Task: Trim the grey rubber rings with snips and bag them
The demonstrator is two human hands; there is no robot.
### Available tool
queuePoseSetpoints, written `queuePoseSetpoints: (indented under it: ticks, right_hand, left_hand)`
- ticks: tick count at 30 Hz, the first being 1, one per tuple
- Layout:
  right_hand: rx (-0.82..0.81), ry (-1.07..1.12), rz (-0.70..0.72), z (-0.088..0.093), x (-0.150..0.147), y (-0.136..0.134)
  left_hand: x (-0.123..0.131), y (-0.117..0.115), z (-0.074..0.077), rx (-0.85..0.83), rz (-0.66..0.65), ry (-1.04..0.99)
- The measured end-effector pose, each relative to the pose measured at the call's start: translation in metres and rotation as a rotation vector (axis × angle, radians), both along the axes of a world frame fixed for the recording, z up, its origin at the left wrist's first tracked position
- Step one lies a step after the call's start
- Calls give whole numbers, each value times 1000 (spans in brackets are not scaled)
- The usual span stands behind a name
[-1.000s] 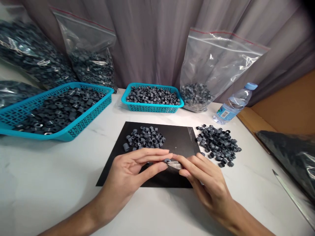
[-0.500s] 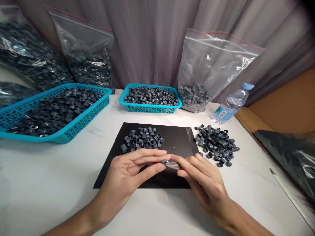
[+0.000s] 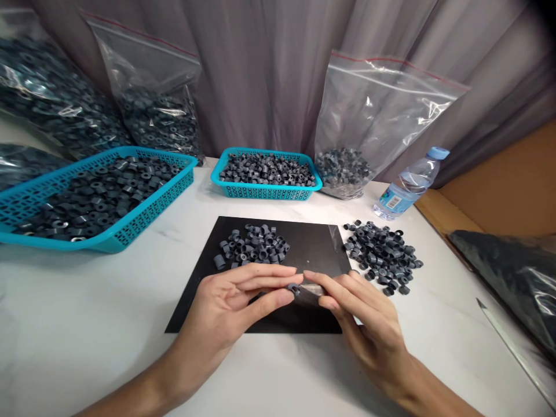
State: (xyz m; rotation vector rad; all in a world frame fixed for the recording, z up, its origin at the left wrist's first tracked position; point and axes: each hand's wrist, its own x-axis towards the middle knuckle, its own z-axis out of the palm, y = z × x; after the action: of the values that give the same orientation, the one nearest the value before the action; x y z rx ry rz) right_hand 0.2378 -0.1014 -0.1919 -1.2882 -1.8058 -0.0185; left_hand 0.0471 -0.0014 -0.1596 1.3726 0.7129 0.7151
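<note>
My left hand [image 3: 230, 304] pinches a small dark grey ring [image 3: 295, 288] between thumb and fingertips, over the near part of a black mat [image 3: 313, 246]. My right hand [image 3: 365, 324] meets it from the right, its fingers closed on a small flat metal blade [image 3: 313, 290] whose tip touches the ring. A small heap of grey rings [image 3: 252, 246] lies on the mat just beyond my left hand. A second, larger heap of rings [image 3: 384, 255] lies on the white table to the right of the mat.
Two turquoise baskets [image 3: 130, 229] [image 3: 264, 190] full of rings stand at left and centre back. Clear zip bags of rings [image 3: 369, 127] [image 3: 156, 110] lean on the curtain. A water bottle [image 3: 406, 185] lies at right, near a cardboard box [image 3: 499, 191] and a dark bag [image 3: 516, 272].
The hands have stayed together at the ring. The right hand has shifted slightly, turning the blade against the ring. The view moved a little.
</note>
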Motion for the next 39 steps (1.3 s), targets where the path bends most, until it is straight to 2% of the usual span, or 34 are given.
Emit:
queuePoseSetpoints:
  ticks: [6,9,15,22,32,39]
  right_hand:
    - [-5,10,-17,1,6,2]
    - [-33,27,-81,-1,10,6]
    - [-203,-11,-252,-16,20,16]
    - [-382,-22,-291,-27,25,21]
    - [-363,-76,-309,-32,25,20]
    - [-360,-110,-333,-30,23,19]
  left_hand:
    - [1,2,-1,14,-6,16]
    - [-1,3,-3,37,-22,38]
    - [1,8,-7,-36,-25,84]
    - [3,8,-8,-70,-24,87]
    - [2,7,-11,-14,-31,134]
    - [1,5,-14,84,-17,126]
